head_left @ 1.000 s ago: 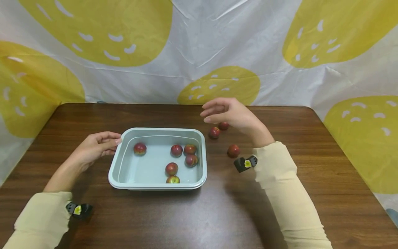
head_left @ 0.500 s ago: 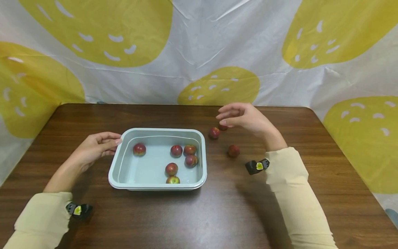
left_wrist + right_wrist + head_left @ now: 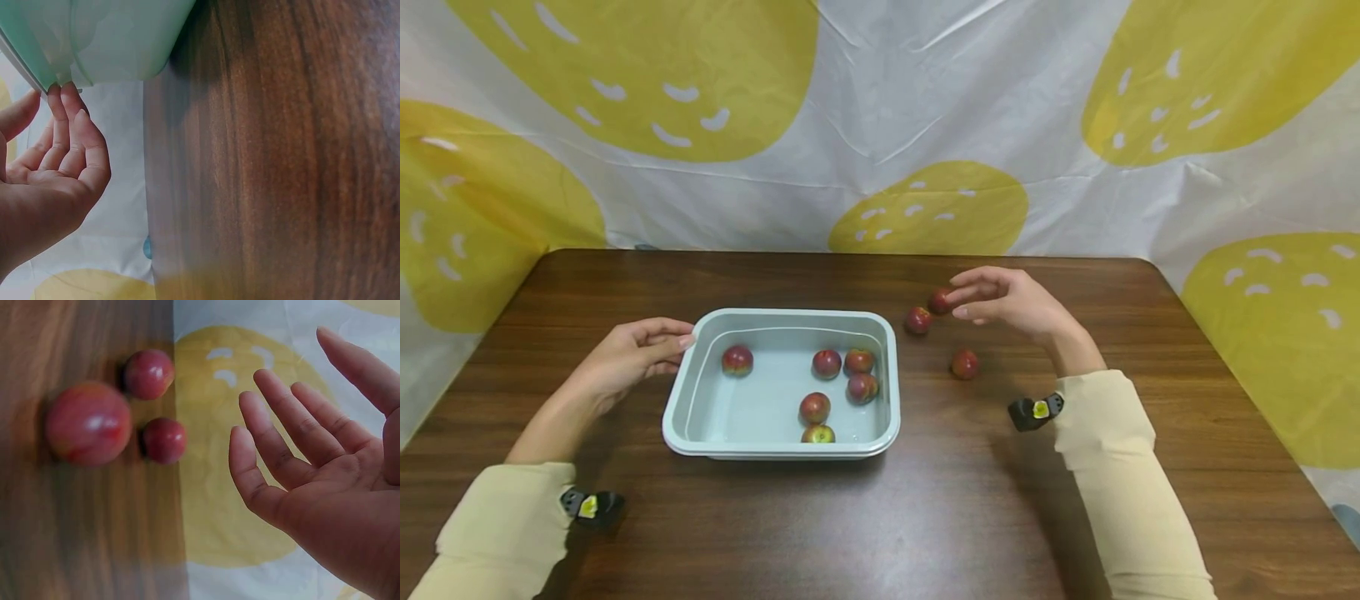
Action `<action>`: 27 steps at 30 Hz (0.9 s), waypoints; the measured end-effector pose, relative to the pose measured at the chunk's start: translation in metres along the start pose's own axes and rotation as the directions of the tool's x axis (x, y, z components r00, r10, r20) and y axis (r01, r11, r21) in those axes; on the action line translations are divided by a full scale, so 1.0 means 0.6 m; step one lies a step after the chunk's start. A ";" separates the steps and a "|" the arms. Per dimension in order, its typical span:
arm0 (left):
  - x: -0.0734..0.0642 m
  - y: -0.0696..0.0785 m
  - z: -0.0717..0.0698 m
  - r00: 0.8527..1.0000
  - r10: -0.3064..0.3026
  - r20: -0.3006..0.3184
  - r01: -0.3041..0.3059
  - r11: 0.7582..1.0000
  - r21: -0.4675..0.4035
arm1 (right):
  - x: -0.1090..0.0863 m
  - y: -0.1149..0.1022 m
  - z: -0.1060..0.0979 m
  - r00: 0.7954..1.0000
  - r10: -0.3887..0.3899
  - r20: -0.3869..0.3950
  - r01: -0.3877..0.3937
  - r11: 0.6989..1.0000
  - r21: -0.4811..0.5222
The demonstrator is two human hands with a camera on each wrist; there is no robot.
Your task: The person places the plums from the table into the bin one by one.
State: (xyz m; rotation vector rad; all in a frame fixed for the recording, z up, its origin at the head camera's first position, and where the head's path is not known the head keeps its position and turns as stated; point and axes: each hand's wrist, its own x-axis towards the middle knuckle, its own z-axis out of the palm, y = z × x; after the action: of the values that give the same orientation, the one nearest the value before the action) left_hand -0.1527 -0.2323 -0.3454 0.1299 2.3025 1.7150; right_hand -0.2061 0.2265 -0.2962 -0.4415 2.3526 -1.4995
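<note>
At the left end of a pale blue-green plastic tub (image 3: 752, 454), my left hand (image 3: 632, 358) pinches the rim between thumb and fingers; the left wrist view shows fingertips against the tub's wall (image 3: 119, 50). Several small red fruits that look like plums (image 3: 826, 363) lie inside it, mostly toward its right side. My right hand (image 3: 1011, 304) hovers over the table with fingers spread and nothing in them. Three more plums are on the table near it: one (image 3: 940, 301) by its fingertips, one (image 3: 918, 321) just left of that, and one (image 3: 964, 364) nearer me.
The brown wooden table (image 3: 760, 533) extends around the tub. A white cloth with yellow shapes (image 3: 880, 108) hangs behind the table's far edge and along both sides. Each wrist carries a small black camera (image 3: 1036, 412).
My right hand has moved right and a little toward me, away from the tub, and come lower near the loose plums. The left hand and tub have stayed put.
</note>
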 end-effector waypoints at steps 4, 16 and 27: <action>0.000 -0.001 0.000 1.000 0.000 0.001 0.000 1.000 -0.001 | -0.003 0.019 -0.003 0.999 0.038 0.003 -0.038 0.999 -0.007; -0.003 0.003 0.002 1.000 0.003 -0.006 -0.003 1.000 -0.018 | -0.013 0.065 -0.006 0.996 0.088 0.003 -0.088 0.996 0.018; -0.003 0.005 0.002 1.000 0.006 -0.004 -0.006 1.000 -0.015 | -0.016 0.094 0.004 0.993 0.121 0.003 -0.121 0.990 0.076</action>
State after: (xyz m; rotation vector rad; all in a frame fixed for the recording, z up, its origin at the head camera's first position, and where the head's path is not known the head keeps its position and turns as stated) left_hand -0.1508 -0.2308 -0.3428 0.1299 2.2940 1.7367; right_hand -0.2013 0.2512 -0.3474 -0.2736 2.2708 -1.5279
